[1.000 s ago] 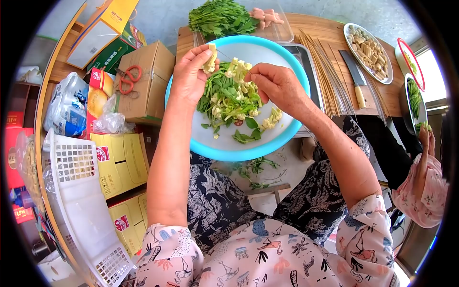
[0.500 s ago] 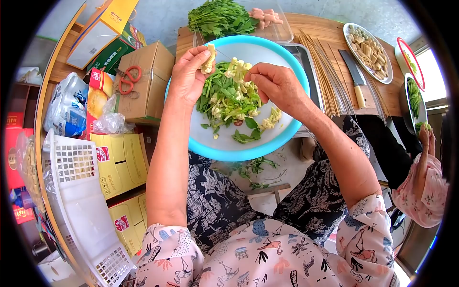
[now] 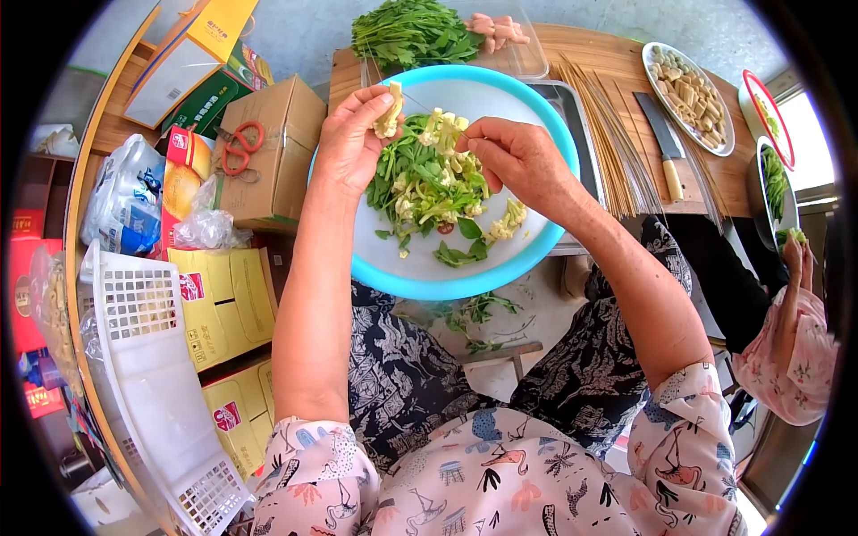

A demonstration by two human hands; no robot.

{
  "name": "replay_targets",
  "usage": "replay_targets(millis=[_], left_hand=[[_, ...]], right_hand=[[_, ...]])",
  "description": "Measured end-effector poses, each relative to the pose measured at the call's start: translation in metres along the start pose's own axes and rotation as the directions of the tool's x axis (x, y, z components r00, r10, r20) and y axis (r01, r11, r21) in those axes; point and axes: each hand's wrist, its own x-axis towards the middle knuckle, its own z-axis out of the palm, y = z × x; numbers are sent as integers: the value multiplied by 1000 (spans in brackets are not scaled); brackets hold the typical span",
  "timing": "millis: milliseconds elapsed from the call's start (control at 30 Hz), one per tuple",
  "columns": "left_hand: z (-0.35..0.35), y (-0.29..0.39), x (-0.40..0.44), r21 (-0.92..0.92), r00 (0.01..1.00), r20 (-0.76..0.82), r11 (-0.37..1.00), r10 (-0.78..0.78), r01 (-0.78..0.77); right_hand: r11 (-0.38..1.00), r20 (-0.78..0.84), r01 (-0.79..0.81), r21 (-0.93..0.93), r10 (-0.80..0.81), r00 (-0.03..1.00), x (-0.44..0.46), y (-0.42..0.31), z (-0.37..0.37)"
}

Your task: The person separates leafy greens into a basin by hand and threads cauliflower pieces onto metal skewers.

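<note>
My left hand point(image 3: 355, 134) is closed on a cauliflower piece point(image 3: 390, 112) above the left side of a blue-rimmed basin point(image 3: 566, 147). My right hand point(image 3: 509, 152) is pinched on a thin skewer point(image 3: 420, 104), which runs from the piece in my left hand across to the right. Pale cauliflower florets point(image 3: 442, 132) hang between my two hands, apparently on the skewer. Below them in the basin lie green leaves point(image 3: 405, 165) and more florets, with one floret point(image 3: 508, 221) to the right of the pile.
Behind the basin are leafy greens point(image 3: 416, 36) and pink pieces point(image 3: 497, 32) in a clear tray. To the right lie skewers point(image 3: 601, 134), a knife point(image 3: 662, 143) and an oval plate point(image 3: 653, 59). A co-worker's hands point(image 3: 798, 259) hold greens at far right. Scissors point(image 3: 239, 149) rest on a carton at left.
</note>
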Motion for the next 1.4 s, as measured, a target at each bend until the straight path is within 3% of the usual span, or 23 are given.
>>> replay_targets(millis=[433,1033,1267,1400], left_hand=[[-3,7,-3,126,999,41,991,35,-40],[2,8,-7,306,987,70,939,144,-159],[1,9,-8,296,990,79,945,120,-138],[4,10,-9,186,996,55,979,72,-81]], right_hand=[[977,-15,71,-200,-75,997,1,1,-4],[961,-27,89,-261,-100,995,0,5,-3],[972,-24,77,-223,-85,996,0,8,-1],[987,-16,53,-150,-56,998,1,4,-2]])
